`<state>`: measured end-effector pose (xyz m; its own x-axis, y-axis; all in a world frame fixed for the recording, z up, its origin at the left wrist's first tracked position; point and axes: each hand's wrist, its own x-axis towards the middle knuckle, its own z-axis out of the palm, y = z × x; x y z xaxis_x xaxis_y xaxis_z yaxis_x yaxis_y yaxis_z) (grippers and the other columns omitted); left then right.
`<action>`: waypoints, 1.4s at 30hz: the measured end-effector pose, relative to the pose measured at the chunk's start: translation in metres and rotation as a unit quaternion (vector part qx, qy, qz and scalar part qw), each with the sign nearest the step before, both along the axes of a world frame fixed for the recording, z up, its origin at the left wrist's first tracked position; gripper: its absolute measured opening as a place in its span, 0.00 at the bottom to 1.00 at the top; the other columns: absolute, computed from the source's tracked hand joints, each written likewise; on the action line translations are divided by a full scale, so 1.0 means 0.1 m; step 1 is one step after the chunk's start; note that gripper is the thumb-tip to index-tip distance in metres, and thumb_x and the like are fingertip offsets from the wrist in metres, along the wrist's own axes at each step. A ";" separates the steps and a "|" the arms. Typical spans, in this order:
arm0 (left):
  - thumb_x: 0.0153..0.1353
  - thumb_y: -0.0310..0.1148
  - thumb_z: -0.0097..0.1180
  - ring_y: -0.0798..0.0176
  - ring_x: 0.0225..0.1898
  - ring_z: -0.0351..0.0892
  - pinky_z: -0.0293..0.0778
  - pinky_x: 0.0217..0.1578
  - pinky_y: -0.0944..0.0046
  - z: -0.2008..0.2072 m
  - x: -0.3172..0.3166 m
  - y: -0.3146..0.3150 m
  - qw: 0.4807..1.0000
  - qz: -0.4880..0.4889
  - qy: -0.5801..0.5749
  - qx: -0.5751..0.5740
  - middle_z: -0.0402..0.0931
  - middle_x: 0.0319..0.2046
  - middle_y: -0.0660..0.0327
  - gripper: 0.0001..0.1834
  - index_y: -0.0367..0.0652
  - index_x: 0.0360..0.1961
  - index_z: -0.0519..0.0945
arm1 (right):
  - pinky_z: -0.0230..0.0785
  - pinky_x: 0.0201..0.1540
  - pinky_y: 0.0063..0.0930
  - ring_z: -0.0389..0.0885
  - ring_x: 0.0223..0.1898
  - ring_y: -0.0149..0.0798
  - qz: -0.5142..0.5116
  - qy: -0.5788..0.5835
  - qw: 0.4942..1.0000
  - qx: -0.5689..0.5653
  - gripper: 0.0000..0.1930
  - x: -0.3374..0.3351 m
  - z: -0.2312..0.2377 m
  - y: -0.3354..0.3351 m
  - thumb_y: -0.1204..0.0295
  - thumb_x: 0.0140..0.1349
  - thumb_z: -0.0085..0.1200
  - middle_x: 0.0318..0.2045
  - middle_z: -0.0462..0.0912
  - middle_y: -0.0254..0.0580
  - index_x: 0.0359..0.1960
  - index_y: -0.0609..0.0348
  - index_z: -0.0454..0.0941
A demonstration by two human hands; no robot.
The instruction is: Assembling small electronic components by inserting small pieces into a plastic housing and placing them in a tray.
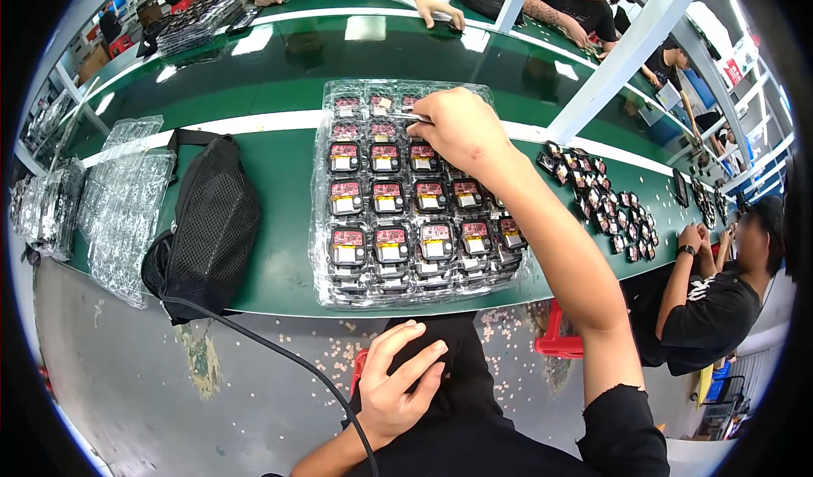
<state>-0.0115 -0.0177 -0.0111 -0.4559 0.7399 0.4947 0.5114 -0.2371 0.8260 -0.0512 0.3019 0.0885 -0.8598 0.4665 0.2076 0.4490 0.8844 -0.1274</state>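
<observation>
My right hand point(461, 130) is closed round metal tweezers point(406, 117), their tips pointing left over the far rows of a clear plastic tray point(318, 257). Rows of small square black device housings point(388, 197) fill the tray, with red circuit boards and yellow-and-white parts inside. A small beige piece point(384, 104) lies on one housing in the farthest row, close to the tweezer tips. My hand and forearm hide the tray's far right part. Over my lap, off the table's near edge, my left hand point(398, 384) is held with fingers apart and nothing in it.
Left of the tray lies a black mesh bag point(216, 210), with a black cable point(279, 350) running past my left hand. Empty clear trays point(127, 206) sit farther left. Loose housings point(601, 197) are piled right, beyond a white post point(622, 49). Co-workers sit opposite and at right.
</observation>
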 end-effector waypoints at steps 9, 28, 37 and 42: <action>0.56 0.22 0.67 0.48 0.57 0.80 0.77 0.57 0.54 0.06 -0.02 0.03 0.997 0.004 -0.041 -0.066 0.77 0.57 0.46 0.20 0.37 0.52 0.85 | 0.76 0.57 0.46 0.84 0.49 0.56 0.051 -0.008 0.999 -0.009 0.15 0.14 -0.05 0.03 0.80 0.56 0.50 0.45 0.85 0.50 0.43 0.63 0.85; 0.57 0.22 0.66 0.48 0.54 0.81 0.79 0.55 0.55 -0.02 0.09 0.14 0.997 -0.016 -0.043 -0.068 0.78 0.54 0.46 0.19 0.36 0.51 0.83 | 0.81 0.42 0.49 0.86 0.38 0.56 -0.247 0.037 0.966 0.059 0.11 1.93 -0.96 0.29 0.68 0.66 0.58 0.55 0.77 0.44 0.47 0.57 0.80; 0.57 0.23 0.67 0.47 0.52 0.82 0.79 0.53 0.55 0.01 0.27 0.31 0.997 -0.060 -0.019 -0.050 0.79 0.51 0.46 0.16 0.35 0.49 0.84 | 0.69 0.30 0.35 0.78 0.25 0.36 -0.232 0.253 0.930 -0.132 0.12 2.26 -0.82 -0.04 0.67 0.72 0.55 0.23 0.79 0.36 0.37 0.65 0.81; 0.58 0.25 0.68 0.48 0.53 0.82 0.79 0.54 0.56 0.05 0.34 0.38 0.992 -0.101 -0.048 -0.059 0.80 0.51 0.45 0.16 0.34 0.48 0.83 | 0.54 0.26 0.20 0.61 0.25 0.17 -0.194 0.354 0.786 -0.467 0.20 2.42 -0.39 -0.55 0.60 0.77 0.52 0.22 0.72 0.20 0.35 0.67 0.83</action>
